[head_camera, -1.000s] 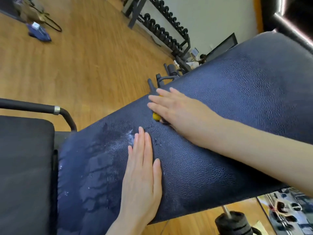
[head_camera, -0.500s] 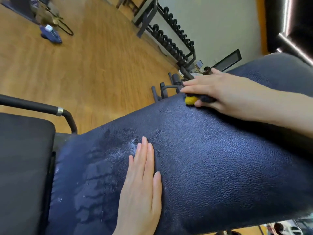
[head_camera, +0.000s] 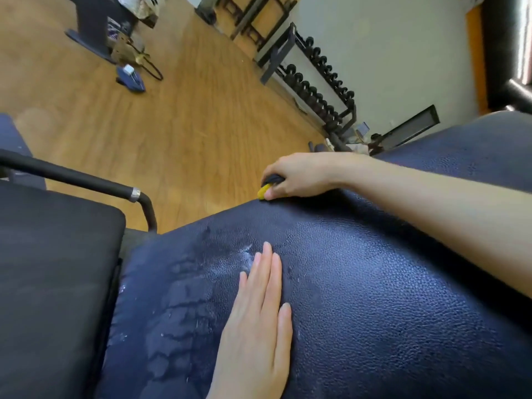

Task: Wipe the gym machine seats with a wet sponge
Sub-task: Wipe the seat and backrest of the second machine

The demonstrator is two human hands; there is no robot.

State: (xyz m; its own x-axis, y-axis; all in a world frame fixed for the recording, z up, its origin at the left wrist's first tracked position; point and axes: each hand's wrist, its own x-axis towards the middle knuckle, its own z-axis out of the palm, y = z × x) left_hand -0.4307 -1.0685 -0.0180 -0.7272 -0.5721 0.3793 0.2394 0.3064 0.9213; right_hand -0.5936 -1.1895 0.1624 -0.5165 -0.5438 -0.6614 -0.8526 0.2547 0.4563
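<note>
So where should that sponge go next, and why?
Probably a pull back across the pad toward the left hand. The right hand holds the sponge at the far edge, and wet streaks show only left of the flat hand.

Bright, even indoor light with wide-angle bending.
Glare burns at the window (head_camera: 522, 38) top right; sheen on the wet seat pad (head_camera: 374, 298); edges curve, slightly soft.

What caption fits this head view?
Right hand holds a yellow sponge at the blue seat pad's far edge; left hand rests flat beside wet streaks.
</note>
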